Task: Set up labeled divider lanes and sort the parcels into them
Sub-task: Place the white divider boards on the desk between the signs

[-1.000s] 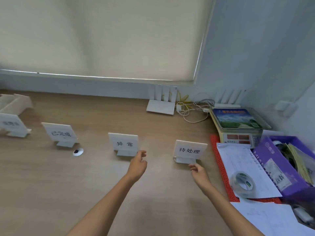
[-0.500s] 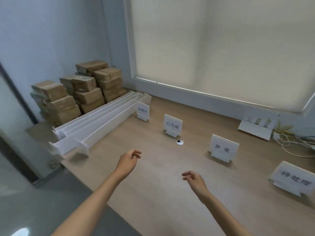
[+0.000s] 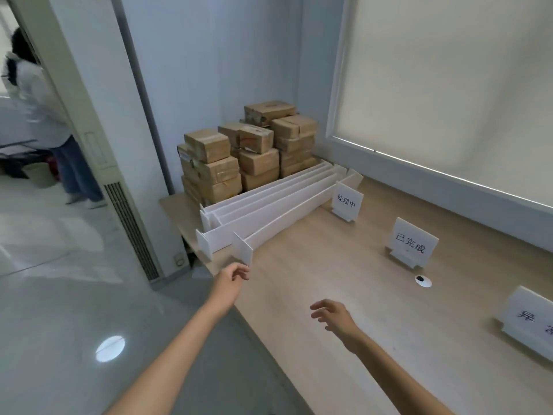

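Several long white dividers [image 3: 269,205] lie side by side at the table's left end. Behind them, several brown cardboard parcels [image 3: 248,151] are stacked in the corner. White label stands follow along the table: one [image 3: 347,202] by the dividers' far end, a second [image 3: 413,242] to its right, a third [image 3: 529,317] cut off at the frame's right edge. My left hand [image 3: 232,279] hovers just below the nearest divider's end plate, fingers loosely curled, holding nothing. My right hand [image 3: 335,317] hovers over the bare wood, fingers relaxed and spread.
The wooden table [image 3: 344,295] runs along a window with a drawn blind [image 3: 449,85]. A small white disc with a dark centre [image 3: 422,280] lies near the second label stand. A standing air-conditioner unit [image 3: 119,190] is left of the table. A person [image 3: 45,109] stands beyond the doorway.
My view has swung left from the label stands to the dividers and parcels. Both hands left the two right-hand label stands and moved left with it, empty.
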Available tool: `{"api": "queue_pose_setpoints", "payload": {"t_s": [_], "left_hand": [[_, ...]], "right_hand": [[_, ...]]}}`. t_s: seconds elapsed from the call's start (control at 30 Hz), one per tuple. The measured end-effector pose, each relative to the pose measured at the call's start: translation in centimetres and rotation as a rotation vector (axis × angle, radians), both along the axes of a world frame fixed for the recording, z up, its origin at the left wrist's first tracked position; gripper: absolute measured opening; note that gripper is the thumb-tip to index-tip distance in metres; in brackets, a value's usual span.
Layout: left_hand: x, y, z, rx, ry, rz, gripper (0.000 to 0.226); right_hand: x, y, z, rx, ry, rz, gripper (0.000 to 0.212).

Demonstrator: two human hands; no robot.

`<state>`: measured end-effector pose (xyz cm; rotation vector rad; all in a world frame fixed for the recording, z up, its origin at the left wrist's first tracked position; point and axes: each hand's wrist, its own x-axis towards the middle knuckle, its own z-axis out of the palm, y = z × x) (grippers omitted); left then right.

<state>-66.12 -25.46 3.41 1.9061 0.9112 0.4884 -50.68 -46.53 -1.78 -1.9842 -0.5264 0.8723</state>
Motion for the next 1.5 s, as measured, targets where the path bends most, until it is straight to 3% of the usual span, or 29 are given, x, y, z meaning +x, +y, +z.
{"api": "queue_pose_setpoints", "payload": {"t_s": [0.47,0.77,0.97,1.1,1.27,1.5], "left_hand": [[15.0,21.8,1.5,-0.019,0.037,-0.12,0.027],[25.1,28.8,-2.8,-0.087,0.106,-0.312,0.026],[30.6,33.4,-5.0,-0.038,0.204,-0.512,0.029],[32.9,36.6,-6.6,0.014,0.27,-0.656,0.032],[34.2,39.1,-8.7,0.018,0.312,-0.776,0.031],[34.7,40.5,-9.1,0.005,0.291,-0.838,0.027]], "right_hand": [[12.8,24.1,0.5,0.006,-0.04,-0.128,0.029],[16.6,35.6,-1.3,-0.211,-0.118,-0.322,0.026],[18.0,41.3,-3.7,-0.413,-0.078,-0.375,0.05],[18.1,45.3,-5.2,-0.507,-0.062,-0.402,0.056],[17.9,48.9,-5.8,-0.624,-0.117,-0.467,0.043],[17.6,50.6,-3.5,-0.624,-0.335,-0.622,0.031]]}}
